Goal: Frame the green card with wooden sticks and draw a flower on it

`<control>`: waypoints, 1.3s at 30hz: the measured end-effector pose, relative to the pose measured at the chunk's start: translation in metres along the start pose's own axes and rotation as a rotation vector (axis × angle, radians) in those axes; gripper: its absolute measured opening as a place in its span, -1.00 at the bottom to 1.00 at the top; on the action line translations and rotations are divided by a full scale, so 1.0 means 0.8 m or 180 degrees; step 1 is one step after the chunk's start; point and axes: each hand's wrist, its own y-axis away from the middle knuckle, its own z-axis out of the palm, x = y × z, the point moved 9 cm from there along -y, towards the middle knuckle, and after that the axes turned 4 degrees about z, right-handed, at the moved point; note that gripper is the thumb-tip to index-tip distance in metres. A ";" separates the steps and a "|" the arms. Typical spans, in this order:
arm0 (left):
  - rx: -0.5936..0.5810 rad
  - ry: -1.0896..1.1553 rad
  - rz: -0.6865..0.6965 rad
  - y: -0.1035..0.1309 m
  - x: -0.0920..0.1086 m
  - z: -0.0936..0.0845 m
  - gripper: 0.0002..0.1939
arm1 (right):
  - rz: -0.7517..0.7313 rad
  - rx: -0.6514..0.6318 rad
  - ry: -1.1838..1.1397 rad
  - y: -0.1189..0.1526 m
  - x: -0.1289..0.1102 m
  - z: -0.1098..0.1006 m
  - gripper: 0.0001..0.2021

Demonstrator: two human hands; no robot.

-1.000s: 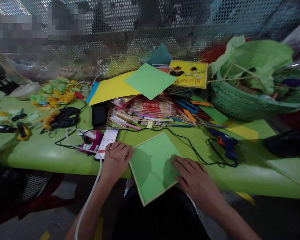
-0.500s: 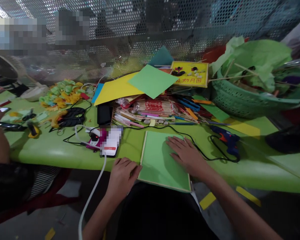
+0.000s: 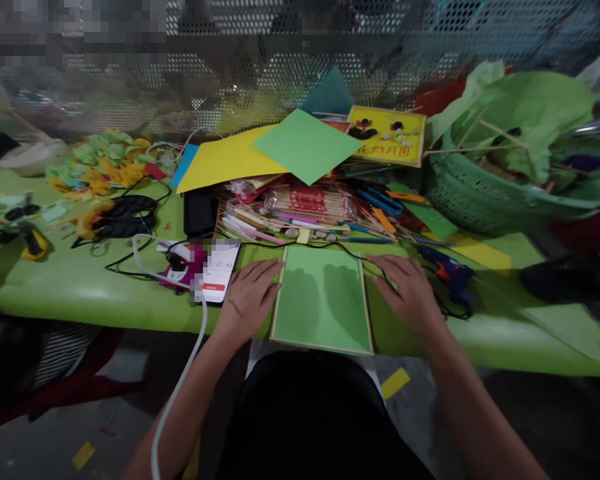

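Note:
A green paper panel (image 3: 323,303) edged with thin wooden sticks lies flat at the table's front edge. My left hand (image 3: 250,293) is at its left side, fingers stretched out, fingertips close to the stick border; whether they touch it I cannot tell. On the right, my right hand (image 3: 405,287) hovers or rests just beyond the panel's right edge, its fingers extended and holding nothing. Both hands cast shadows on the green sheet. A phone (image 3: 219,273) lies beside my left hand, and a blue glue gun (image 3: 447,277) with a black cord is near my right.
Behind the panel are wooden sticks (image 3: 305,200), pens and scissors (image 3: 380,199). Coloured paper (image 3: 307,143) and a yellow framed picture (image 3: 387,137) lie on top. A green basket (image 3: 485,193) stands at right. A white cable (image 3: 180,387) hangs over the front edge beside a purple charging socket (image 3: 180,267).
My right hand has come off the green sheet to its right side. My left hand has moved forward along the left edge. The panel sits straighter and further onto the table.

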 end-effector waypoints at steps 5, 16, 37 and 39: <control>-0.0373 -0.0549 0.0101 -0.028 -0.007 0.032 -0.50 | 0.0074 -0.0375 0.0293 0.029 0.012 0.006 -0.57; -0.0464 -0.0661 0.0142 -0.030 -0.018 0.051 -0.51 | 0.0140 -0.0705 0.0631 0.042 -0.002 0.024 -0.49; -0.0246 -0.0656 0.0058 -0.026 -0.015 0.036 -0.57 | 0.0204 -0.0460 0.0828 0.006 0.038 0.016 -0.50; -0.0283 -0.0723 -0.0012 -0.025 -0.018 0.039 -0.56 | 0.0011 -0.0551 0.0707 0.006 0.032 0.021 -0.48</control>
